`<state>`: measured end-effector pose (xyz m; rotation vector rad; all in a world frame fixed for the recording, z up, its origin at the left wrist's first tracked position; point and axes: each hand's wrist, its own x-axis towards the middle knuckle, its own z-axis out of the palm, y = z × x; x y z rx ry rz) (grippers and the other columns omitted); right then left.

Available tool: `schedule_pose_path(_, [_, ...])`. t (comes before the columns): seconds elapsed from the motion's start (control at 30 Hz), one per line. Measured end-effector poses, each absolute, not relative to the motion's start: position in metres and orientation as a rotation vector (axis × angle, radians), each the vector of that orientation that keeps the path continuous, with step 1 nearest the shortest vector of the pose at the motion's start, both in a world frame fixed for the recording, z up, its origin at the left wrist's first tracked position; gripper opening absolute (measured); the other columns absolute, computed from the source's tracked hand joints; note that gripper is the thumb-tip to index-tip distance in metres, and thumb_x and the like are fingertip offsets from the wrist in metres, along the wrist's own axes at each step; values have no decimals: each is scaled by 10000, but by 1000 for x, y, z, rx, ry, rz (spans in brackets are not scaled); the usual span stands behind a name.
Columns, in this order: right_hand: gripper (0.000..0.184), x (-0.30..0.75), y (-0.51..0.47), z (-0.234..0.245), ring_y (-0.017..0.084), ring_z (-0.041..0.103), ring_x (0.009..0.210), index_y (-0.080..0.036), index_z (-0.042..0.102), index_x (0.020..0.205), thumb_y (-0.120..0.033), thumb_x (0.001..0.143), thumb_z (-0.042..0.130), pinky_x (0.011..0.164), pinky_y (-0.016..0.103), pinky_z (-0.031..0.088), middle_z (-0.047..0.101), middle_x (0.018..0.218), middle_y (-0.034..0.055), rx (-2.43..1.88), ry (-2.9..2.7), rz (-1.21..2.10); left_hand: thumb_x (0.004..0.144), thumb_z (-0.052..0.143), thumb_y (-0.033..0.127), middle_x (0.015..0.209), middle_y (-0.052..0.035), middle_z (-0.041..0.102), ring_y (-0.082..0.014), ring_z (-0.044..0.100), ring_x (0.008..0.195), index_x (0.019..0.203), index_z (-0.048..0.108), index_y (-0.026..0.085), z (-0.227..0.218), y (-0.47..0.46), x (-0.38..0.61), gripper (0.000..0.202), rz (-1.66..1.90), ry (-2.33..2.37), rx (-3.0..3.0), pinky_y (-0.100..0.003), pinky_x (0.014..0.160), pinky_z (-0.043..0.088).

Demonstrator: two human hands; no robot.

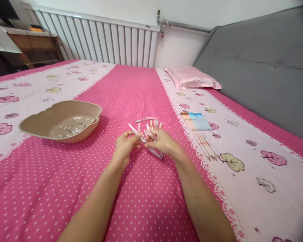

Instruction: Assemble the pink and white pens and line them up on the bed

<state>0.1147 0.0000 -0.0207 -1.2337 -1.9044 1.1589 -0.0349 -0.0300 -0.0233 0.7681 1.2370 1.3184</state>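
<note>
My left hand [124,145] is closed on a slim whitish pen piece [134,129], which slants up to the left from its fingertips. Close beside it, my right hand [164,142] pinches a pale pink pen part [150,134]. The inner ends of the two pieces nearly meet; I cannot tell whether they touch. Loose pink pen parts [141,120] lie on the bedspread just beyond and around the hands, partly hidden by the right hand. One more pen part [155,153] shows beneath the right hand.
A beige plastic basin [44,122] stands at left, with several small white and grey pieces [75,131] inside. At right lie a row of orange and blue pens [196,121] and a row of pale pink pens [206,146]. A pink pillow [192,78] rests near the grey headboard [257,64].
</note>
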Motion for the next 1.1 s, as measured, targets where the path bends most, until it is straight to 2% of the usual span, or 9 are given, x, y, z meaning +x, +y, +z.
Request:
schedule_pose_path(0.57, [204, 116, -2, -16, 103, 487, 546, -178, 537, 652, -173, 573, 725, 563, 239, 381, 509, 560, -70, -1341, -1884, 1175, 651, 740, 230, 636, -21, 683, -112, 638, 577, 857, 546, 132, -20, -32, -33, 300, 1388, 1274, 808, -186, 523, 412])
schedule_pose_path(0.9, [196, 115, -1, -19, 116, 538, 596, -169, 563, 686, -201, 590, 730, 587, 251, 406, 579, 631, -38, -1270, -1882, 1204, 669, 717, 199, 655, -24, 695, -116, 633, 560, 901, 546, 141, -19, -32, -36, 293, 1364, 1227, 820, -198, 524, 423])
schedule_pose_path(1.1, [212, 114, -2, -17, 121, 534, 602, -169, 574, 694, -214, 577, 744, 600, 268, 411, 571, 638, -40, -1314, -1845, 1151, 697, 697, 188, 646, -31, 688, -120, 629, 557, 903, 558, 133, -17, -32, -35, 255, 1341, 1220, 826, -205, 534, 442])
